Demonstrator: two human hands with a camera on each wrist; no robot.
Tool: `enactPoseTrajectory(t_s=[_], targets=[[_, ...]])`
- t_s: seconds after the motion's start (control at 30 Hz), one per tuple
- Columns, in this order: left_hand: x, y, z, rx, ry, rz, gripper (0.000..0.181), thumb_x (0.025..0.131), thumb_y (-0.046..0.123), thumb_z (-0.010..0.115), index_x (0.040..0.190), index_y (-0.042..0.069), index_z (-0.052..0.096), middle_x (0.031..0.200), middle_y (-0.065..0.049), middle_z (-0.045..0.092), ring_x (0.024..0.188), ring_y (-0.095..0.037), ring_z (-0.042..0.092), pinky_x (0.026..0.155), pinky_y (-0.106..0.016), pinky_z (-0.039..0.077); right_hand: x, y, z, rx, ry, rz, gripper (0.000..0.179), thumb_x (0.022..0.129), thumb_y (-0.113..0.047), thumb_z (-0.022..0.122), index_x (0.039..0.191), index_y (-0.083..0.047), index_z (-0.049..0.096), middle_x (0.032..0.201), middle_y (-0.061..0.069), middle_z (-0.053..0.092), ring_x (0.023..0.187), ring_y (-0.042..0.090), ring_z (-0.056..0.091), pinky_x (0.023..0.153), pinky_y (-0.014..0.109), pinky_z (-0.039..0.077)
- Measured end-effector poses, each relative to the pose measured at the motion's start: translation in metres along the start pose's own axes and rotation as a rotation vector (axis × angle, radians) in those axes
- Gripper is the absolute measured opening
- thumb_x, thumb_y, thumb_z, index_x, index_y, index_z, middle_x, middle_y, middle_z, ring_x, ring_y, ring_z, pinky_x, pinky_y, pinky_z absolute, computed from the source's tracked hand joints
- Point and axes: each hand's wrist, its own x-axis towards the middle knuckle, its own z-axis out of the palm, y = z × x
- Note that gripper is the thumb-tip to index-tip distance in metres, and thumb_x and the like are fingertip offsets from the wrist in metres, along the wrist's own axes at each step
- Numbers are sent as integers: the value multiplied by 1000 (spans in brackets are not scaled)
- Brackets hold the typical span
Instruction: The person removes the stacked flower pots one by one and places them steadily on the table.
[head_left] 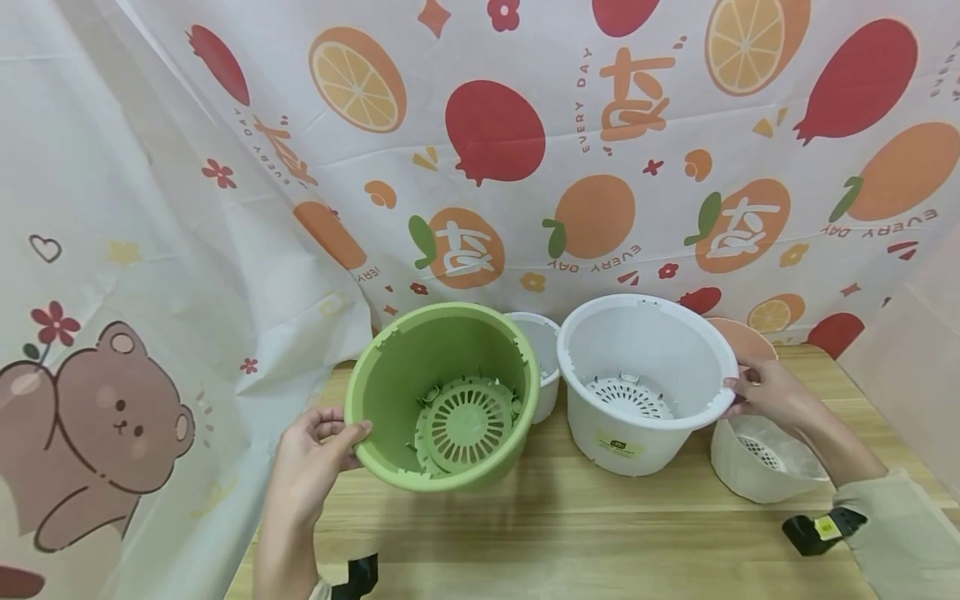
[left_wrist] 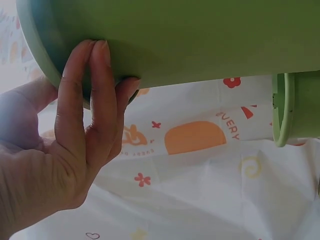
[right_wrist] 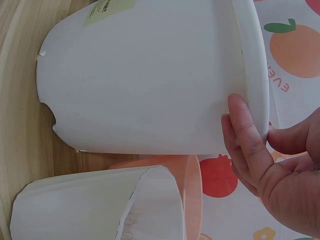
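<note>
A large green plastic flower pot [head_left: 390,375] with a slotted bottom is tilted so its mouth faces the head camera. My left hand [head_left: 307,467] pinches its left rim, thumb inside and fingers [left_wrist: 102,85] along the outer wall. To its right stands a large white flower pot [head_left: 630,446] with a yellowish label [right_wrist: 105,11]. At that pot's right rim, my right hand [head_left: 772,396] grips with the thumb on one side and fingers [right_wrist: 245,125] against the outside wall. A shadow falls on the wooden table [head_left: 540,533] below the green pot.
Between and behind the two large pots is a smaller white pot [head_left: 546,392]. Under my right forearm sits a cream pot [head_left: 742,475], with an orange pot [head_left: 738,336] behind it. Another green rim piece [left_wrist: 300,105] shows in the left wrist view. Fruit-printed cloth [head_left: 495,250] hangs behind.
</note>
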Motion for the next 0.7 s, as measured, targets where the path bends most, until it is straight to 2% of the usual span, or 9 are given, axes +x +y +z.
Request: enactPoseTrajectory(t_s=[0.33, 0.7], targets=[[-6, -10, -6, 12, -3, -31, 39, 85, -1, 58, 116, -14, 38, 89, -13, 53, 62, -14, 62, 63, -27, 55, 0, 0, 0, -1, -5, 12, 46, 94, -1, 44, 132, 17, 24, 98, 24, 50, 73, 18, 61, 64, 30, 55], [-2, -35, -3, 8, -17, -89, 40, 84, -3, 56, 117, -16, 36, 92, -15, 51, 64, -15, 61, 65, -26, 55, 0, -1, 1, -14, 0, 24, 46, 94, -2, 46, 132, 15, 26, 100, 24, 48, 74, 19, 61, 65, 29, 55]])
